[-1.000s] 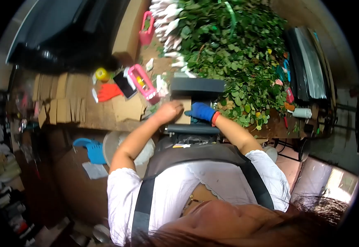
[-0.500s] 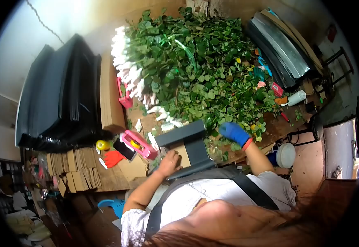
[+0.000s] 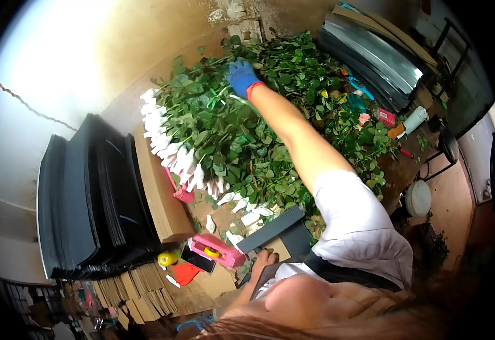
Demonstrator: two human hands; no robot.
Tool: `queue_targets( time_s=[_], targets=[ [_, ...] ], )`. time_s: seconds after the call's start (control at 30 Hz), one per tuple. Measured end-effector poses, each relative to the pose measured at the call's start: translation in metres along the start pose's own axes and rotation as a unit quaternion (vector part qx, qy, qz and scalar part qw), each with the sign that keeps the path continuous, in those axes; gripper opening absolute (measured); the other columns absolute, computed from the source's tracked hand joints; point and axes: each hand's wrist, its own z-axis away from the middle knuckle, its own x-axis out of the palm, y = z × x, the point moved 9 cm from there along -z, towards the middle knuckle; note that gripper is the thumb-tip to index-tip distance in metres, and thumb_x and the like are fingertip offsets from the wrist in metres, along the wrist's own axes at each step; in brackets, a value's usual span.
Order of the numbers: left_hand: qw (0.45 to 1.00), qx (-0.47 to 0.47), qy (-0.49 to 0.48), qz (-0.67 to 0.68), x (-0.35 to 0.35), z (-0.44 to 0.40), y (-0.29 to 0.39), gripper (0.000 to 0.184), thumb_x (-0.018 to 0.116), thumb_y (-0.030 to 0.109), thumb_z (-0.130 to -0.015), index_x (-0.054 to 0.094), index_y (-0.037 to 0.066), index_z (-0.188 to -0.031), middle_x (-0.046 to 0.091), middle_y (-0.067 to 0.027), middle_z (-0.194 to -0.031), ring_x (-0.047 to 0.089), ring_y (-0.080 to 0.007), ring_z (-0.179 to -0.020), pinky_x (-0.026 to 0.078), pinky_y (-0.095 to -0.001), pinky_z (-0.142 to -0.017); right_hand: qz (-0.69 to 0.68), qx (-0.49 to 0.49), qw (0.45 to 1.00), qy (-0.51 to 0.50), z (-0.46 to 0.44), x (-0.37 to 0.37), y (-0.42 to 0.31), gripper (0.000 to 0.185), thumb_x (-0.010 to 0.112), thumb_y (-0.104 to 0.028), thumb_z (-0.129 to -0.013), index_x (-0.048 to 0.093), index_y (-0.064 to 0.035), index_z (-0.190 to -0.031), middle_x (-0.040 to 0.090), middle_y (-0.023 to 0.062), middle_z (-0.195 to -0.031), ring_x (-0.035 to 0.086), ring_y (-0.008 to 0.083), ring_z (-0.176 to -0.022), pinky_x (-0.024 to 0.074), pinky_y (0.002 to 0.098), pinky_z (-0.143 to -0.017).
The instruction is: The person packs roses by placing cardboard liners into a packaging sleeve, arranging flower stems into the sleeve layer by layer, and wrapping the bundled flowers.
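Observation:
My left hand [image 3: 267, 258], bare, rests at the edge of a piece of brown cardboard [image 3: 278, 249] lying inside a folded dark grey sheet [image 3: 297, 237]. Its fingers lie fairly flat, with nothing seen gripped. My right hand [image 3: 240, 78], in a blue glove with a red cuff, is stretched far across the table onto the leafy green stems [image 3: 225, 127]. Its fingers look spread over the leaves, and no stem is plainly held. At the left ends of those stems are flower heads in white covers [image 3: 159, 127].
Tall stacks of dark sheets [image 3: 83, 192] stand at left beside a long brown carton [image 3: 159, 192]. A pink tape dispenser [image 3: 219, 249], phone [image 3: 201, 259], red glove [image 3: 187, 273] and cardboard pieces [image 3: 140, 286] lie near my left. Shiny sheets [image 3: 372, 51] stack at back right.
My right hand has moved from the near right side up and across to the far part of the stems. My left hand stays at the cardboard. The view has tilted and shifted.

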Motion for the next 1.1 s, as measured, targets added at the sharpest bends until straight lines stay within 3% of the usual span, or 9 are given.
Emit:
queue_targets(
  time_s=[0.17,0.43,0.47,0.7,0.8,0.83,0.93,1.03,1.1],
  targets=[
    [1.0,-0.005,-0.006,0.011,0.005,0.005,-0.003,0.025,0.062,0.015,-0.082,0.062,0.007,-0.106,0.056,-0.0184,-0.119,0.056,-0.0396,-0.111,0.051,-0.0438,-0.09,-0.101,-0.092,0.99,0.023,-0.001,0.004,-0.006,0.041,0.065,-0.009,-0.081,0.061,-0.0163,-0.121,0.063,0.016,-0.118,0.064,0.0331,-0.108,0.0527,0.0424,-0.087],
    [0.997,-0.065,-0.043,0.006,-0.016,-0.005,0.015,0.033,0.071,0.016,-0.079,0.063,0.005,-0.109,0.054,-0.018,-0.124,0.052,-0.0386,-0.118,0.048,-0.0432,-0.096,-0.125,-0.084,0.967,0.205,0.167,-0.036,0.024,0.026,0.057,-0.011,-0.086,0.062,-0.0194,-0.11,0.06,0.0094,-0.091,0.062,0.0306,-0.082,0.0484,0.0445,-0.066],
    [0.997,-0.057,-0.044,0.007,-0.022,-0.008,0.019,0.039,0.076,0.018,-0.075,0.063,0.005,-0.11,0.053,-0.0186,-0.124,0.052,-0.0392,-0.118,0.048,-0.0439,-0.097,-0.161,-0.115,0.915,0.353,0.203,-0.026,0.019,0.028,0.056,-0.013,-0.087,0.061,-0.0222,-0.113,0.059,0.0078,-0.087,0.062,0.0284,-0.08,0.0476,0.0425,-0.064],
    [0.997,-0.048,-0.062,0.0,-0.032,-0.014,0.03,0.046,0.082,0.02,-0.07,0.061,0.002,-0.107,0.053,-0.0199,-0.121,0.051,-0.0401,-0.115,0.047,-0.0448,-0.097,-0.078,-0.162,0.983,-0.047,0.276,0.116,-0.023,0.066,0.076,-0.026,-0.078,0.049,-0.0196,-0.139,0.048,0.0095,-0.133,0.06,0.0264,-0.102,0.0496,0.0438,-0.082],
    [0.997,-0.054,-0.063,0.002,-0.035,-0.015,0.033,0.045,0.082,0.019,-0.071,0.061,0.003,-0.107,0.053,-0.0196,-0.121,0.051,-0.0399,-0.115,0.047,-0.0447,-0.097,-0.066,-0.201,0.921,-0.327,0.285,0.122,-0.015,0.07,0.072,-0.039,-0.08,0.047,-0.0241,-0.143,0.063,0.0079,-0.117,0.064,0.026,-0.102,0.0497,0.0474,-0.085],
    [0.996,-0.055,-0.064,0.002,-0.035,-0.016,0.034,0.044,0.082,0.019,-0.071,0.061,0.003,-0.106,0.054,-0.0195,-0.12,0.051,-0.0398,-0.115,0.047,-0.0447,-0.097,-0.168,-0.144,0.94,-0.258,0.28,0.062,-0.003,0.038,0.061,-0.03,-0.089,0.061,-0.0178,-0.124,0.069,0.0056,-0.112,0.067,0.0257,-0.097,0.0491,0.0428,-0.089],
    [0.996,-0.055,-0.07,0.0,-0.033,-0.017,0.035,0.044,0.082,0.02,-0.071,0.062,0.003,-0.105,0.054,-0.019,-0.12,0.051,-0.0396,-0.114,0.047,-0.0446,-0.097,-0.248,-0.094,0.961,-0.08,0.232,0.022,0.009,0.029,0.058,-0.021,-0.09,0.064,-0.0161,-0.117,0.069,0.0064,-0.109,0.067,0.0247,-0.096,0.0483,0.0416,-0.088],
    [0.997,-0.049,-0.063,-0.004,-0.036,-0.018,0.036,0.043,0.083,0.02,-0.07,0.062,0.003,-0.104,0.054,-0.0185,-0.119,0.051,-0.0393,-0.114,0.047,-0.0444,-0.096,-0.052,-0.149,0.964,0.216,0.206,0.051,-0.006,0.025,0.058,-0.021,-0.09,0.066,-0.015,-0.112,0.068,0.0061,-0.113,0.067,0.0277,-0.096,0.0481,0.0461,-0.083],
    [0.997,-0.047,-0.055,-0.006,-0.035,-0.016,0.037,0.044,0.084,0.02,-0.069,0.062,0.003,-0.103,0.054,-0.0182,-0.119,0.051,-0.0392,-0.114,0.047,-0.0444,-0.096,-0.061,-0.147,0.987,0.028,0.204,0.122,-0.025,0.025,0.059,-0.018,-0.089,0.066,-0.0153,-0.112,0.066,0.0072,-0.114,0.066,0.0274,-0.101,0.0462,0.0449,-0.086]
  ],
)
